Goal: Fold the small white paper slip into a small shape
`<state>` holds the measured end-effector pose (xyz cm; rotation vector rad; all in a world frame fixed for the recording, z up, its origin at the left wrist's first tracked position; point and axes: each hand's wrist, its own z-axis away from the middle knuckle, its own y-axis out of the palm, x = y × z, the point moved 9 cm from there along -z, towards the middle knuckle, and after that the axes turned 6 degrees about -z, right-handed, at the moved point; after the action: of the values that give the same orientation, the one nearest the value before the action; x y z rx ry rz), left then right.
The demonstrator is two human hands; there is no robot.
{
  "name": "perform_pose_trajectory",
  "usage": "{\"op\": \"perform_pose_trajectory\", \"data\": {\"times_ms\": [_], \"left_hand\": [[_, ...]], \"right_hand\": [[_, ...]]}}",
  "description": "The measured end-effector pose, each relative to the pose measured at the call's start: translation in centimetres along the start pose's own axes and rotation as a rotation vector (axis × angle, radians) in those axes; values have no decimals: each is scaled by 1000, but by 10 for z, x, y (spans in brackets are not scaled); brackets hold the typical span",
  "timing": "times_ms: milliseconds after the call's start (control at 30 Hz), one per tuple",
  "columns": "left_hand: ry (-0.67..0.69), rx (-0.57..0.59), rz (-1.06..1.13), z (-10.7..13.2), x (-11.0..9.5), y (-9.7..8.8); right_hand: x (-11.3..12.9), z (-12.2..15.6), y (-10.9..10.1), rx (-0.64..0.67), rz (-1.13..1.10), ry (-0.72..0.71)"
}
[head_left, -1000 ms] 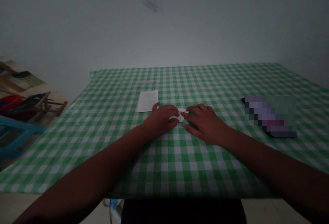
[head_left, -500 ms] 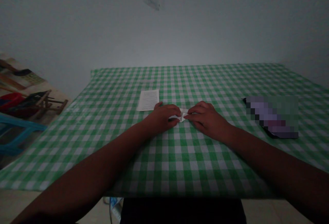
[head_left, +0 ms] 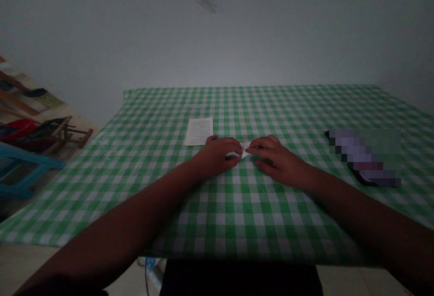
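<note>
"What filled most of the view?"

"A green-and-white gingham tablecloth (head_left: 257, 232), spread in front of a pale wall (head_left: 217, 38)."

"Was there any writing you could read?"

"No. A printed sheet of paper (head_left: 198, 131) lay on the cloth, but its lines were too small to make out. Off to the right, a pixelated patch covered a dark object (head_left: 364, 156), so I couldn't tell what it was."

"And the hands?"

"They were together mid-table. The left hand (head_left: 215, 156) and right hand (head_left: 276, 162) pinched a small folded white paper (head_left: 243, 150) from either side, near the sheet. Their fingers hid most of its folds."
</note>
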<state>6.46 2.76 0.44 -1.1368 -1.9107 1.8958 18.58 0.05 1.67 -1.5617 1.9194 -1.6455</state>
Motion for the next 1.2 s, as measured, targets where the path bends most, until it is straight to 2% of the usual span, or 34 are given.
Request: {"op": "perform_pose_trajectory", "data": {"times_ms": [100,333,700,833,1000,1067,1200], "left_hand": [[7,-8,11,0,0,-1],[-18,-80,-9,-3,0,-1],[-115,-129,-2,-7,4,3],[-133,-120,-7,-7,2,3],[-79,-110,-7,-6,0,3],[-34,-83,-5,-7,-2,4],[7,-41,-7,-7,-6,6]], "right_hand": [[-3,1,-1,-1,-37,14],[-11,2,7,46,65,110],[-6,2,9,89,93,112],[-1,1,3,49,42,63],[-3,-3,-8,-88,-57,40],[-7,-5,-11,-130,-62,58],[-16,-5,-11,-130,-44,173]]}}
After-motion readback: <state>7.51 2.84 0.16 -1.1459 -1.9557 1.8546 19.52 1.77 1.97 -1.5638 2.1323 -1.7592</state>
